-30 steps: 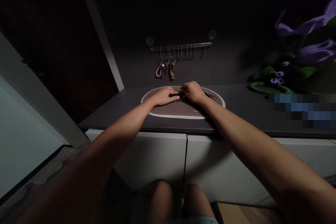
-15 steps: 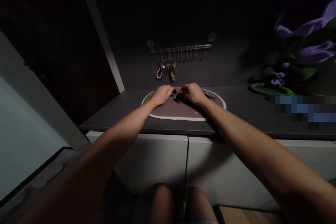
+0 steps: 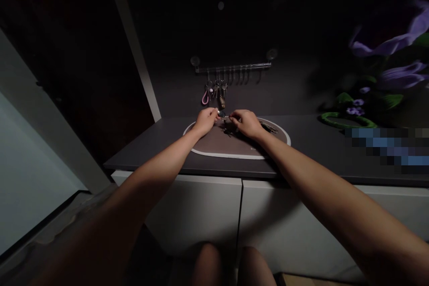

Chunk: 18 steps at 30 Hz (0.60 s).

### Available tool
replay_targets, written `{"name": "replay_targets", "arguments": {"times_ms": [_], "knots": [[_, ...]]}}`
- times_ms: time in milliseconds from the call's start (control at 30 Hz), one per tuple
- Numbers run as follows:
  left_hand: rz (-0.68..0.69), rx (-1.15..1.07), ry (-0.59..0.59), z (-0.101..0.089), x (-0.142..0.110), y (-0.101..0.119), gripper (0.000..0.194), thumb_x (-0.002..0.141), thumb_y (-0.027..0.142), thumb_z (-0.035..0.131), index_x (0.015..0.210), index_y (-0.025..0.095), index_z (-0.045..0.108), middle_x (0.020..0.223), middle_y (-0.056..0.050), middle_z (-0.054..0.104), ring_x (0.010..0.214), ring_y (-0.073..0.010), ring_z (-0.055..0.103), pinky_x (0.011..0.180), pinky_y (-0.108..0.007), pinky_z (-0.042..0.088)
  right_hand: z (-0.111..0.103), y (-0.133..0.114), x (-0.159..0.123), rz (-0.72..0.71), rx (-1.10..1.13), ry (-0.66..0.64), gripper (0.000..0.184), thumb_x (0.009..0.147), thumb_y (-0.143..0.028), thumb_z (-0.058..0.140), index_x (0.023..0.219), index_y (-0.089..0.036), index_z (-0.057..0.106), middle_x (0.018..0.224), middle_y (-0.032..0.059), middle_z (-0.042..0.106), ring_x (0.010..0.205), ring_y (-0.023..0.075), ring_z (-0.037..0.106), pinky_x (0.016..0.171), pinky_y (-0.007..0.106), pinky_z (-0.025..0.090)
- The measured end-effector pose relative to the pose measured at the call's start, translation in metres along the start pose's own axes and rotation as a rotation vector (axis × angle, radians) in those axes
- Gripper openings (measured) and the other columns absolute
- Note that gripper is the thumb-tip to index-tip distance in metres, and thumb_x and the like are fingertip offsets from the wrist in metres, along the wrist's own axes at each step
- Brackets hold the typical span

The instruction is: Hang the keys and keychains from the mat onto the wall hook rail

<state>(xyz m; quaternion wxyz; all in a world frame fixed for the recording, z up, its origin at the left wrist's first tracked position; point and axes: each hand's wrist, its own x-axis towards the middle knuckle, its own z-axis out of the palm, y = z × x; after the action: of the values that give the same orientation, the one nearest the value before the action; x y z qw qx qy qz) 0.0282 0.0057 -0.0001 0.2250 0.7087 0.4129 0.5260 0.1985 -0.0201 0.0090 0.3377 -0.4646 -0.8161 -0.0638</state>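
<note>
Over the back of a brown oval mat with a white rim, my two hands are close together. My left hand is closed in a pinch on a dark-headed key, with a small shiny metal part at the fingertips. Facing it, my right hand pinches a thin metal piece that seems to belong to the same key. Some loose keys lie on the mat below the fingers. Beside my right wrist is a further bunch of keys, partly covered by the hand.
A clear hook rail on suction cups is fixed to the dark wall. Several key sets hang at its left, one with a pink loop. Purple flowers and a green ring stand at the right of the grey counter.
The dark-headed key has risen off the mat between my hands. My right fingers have drawn up from the loose keys into a pinch. The view has tilted slightly upward.
</note>
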Motion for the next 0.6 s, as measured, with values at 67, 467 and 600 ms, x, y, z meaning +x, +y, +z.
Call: {"name": "replay_targets", "arguments": {"times_ms": [67, 467, 600], "knots": [[-0.053, -0.111, 0.0, 0.0007, 0.0008, 0.0009, 0.029, 0.085, 0.029, 0.041, 0.064, 0.014, 0.055, 0.064, -0.003, 0.062, 0.053, -0.0075, 0.05, 0.051, -0.019, 0.037, -0.0002, -0.0008, -0.0006, -0.014, 0.03, 0.006, 0.022, 0.082, -0.024, 0.047, 0.091, -0.016, 0.065, 0.091, 0.0065, 0.066, 0.082, 0.0152, 0.057, 0.075, 0.024, 0.039], [-0.218, -0.502, -0.08, 0.0002, -0.0024, 0.0064, 0.021, 0.082, 0.031, 0.05, 0.076, 0.011, 0.054, 0.07, -0.004, 0.062, 0.057, -0.0059, 0.053, 0.052, -0.017, 0.039, 0.0004, -0.0053, -0.0037, -0.068, 0.107, 0.027, 0.025, 0.08, -0.035, 0.052, 0.089, -0.015, 0.064, 0.083, 0.0056, 0.061, 0.071, 0.0124, 0.053, 0.068, 0.023, 0.039], [-0.219, -0.518, -0.123, 0.001, -0.0039, 0.0068, 0.022, 0.081, 0.033, 0.051, 0.08, 0.012, 0.055, 0.075, -0.006, 0.063, 0.062, -0.0069, 0.055, 0.053, -0.018, 0.04, 0.0026, -0.0027, -0.0032, -0.074, 0.111, 0.053, 0.023, 0.078, -0.033, 0.055, 0.088, -0.015, 0.064, 0.082, 0.005, 0.06, 0.07, 0.0119, 0.052, 0.067, 0.023, 0.039]]}}
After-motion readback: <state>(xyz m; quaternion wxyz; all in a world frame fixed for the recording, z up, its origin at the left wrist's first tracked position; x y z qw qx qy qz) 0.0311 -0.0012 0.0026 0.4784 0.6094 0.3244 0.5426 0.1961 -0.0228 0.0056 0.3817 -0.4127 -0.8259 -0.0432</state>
